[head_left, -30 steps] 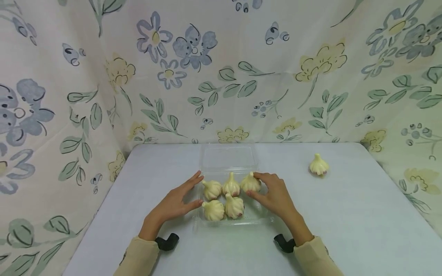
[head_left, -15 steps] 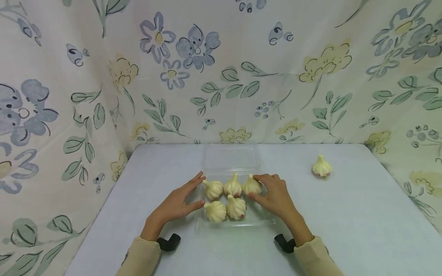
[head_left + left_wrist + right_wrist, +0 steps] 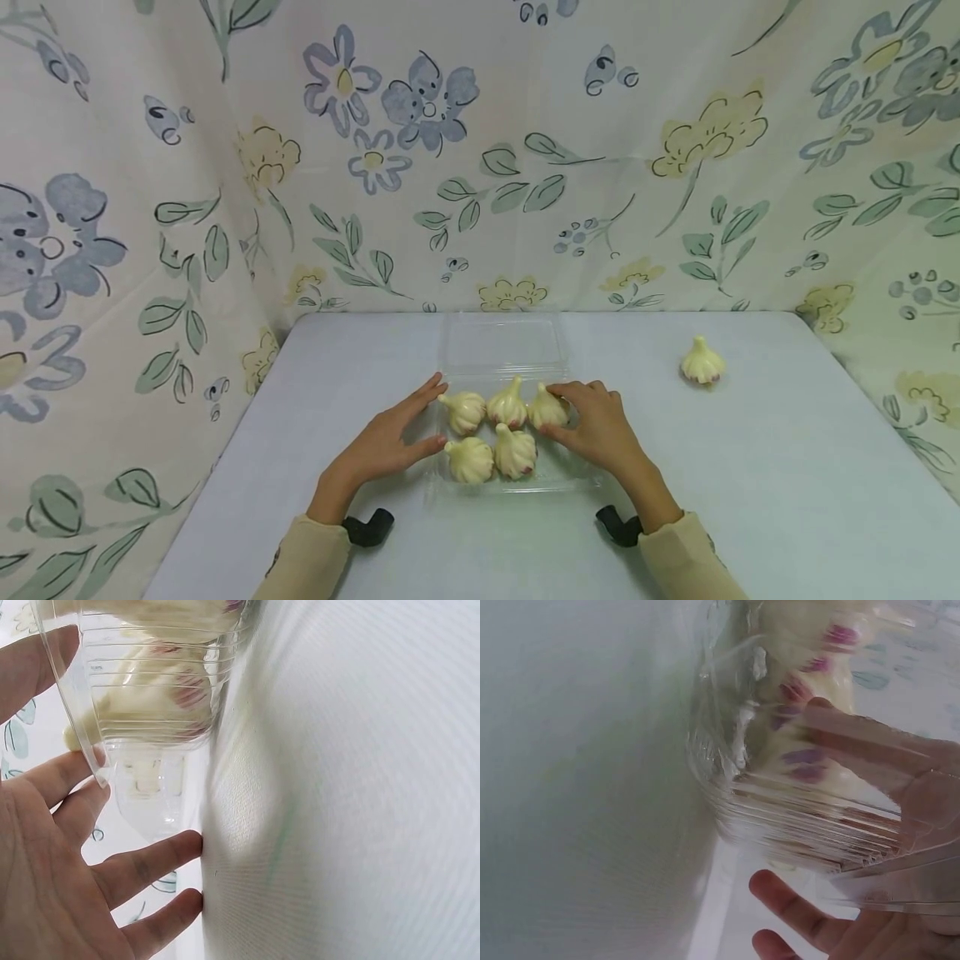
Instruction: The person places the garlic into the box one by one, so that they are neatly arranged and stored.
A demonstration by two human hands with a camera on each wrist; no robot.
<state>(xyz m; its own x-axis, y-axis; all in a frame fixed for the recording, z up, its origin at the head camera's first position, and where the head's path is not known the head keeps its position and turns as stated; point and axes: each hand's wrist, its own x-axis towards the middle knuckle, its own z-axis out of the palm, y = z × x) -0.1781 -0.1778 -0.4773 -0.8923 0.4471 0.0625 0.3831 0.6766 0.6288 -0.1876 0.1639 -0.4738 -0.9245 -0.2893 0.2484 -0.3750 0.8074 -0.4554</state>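
A clear plastic clamshell box [image 3: 555, 473] lies with its lid [image 3: 501, 343] folded back. Several pale garlic bulbs sit in it in two rows, among them a front-left bulb [image 3: 470, 460] and a front-middle bulb [image 3: 516, 452]. At the back right of the box, my right hand [image 3: 596, 423] holds a garlic bulb [image 3: 548, 408] between thumb and fingers. In the right wrist view the thumb [image 3: 855, 742] reaches over the wall onto the bulb. My left hand [image 3: 382, 442] touches the box's left rim with fairly straight fingers; two of its fingertips [image 3: 187, 844] are at the table.
One more garlic bulb [image 3: 702, 362] stands alone on the white table [image 3: 750, 467] at the back right. A floral curtain [image 3: 480, 242] hangs behind the table and along its sides. A black wrist-worn piece [image 3: 369, 527] sits at each wrist.
The bulb in my right hand has tilted and settled slightly lower, towards the left. The head view has shifted a little. My left hand stays at the box rim.
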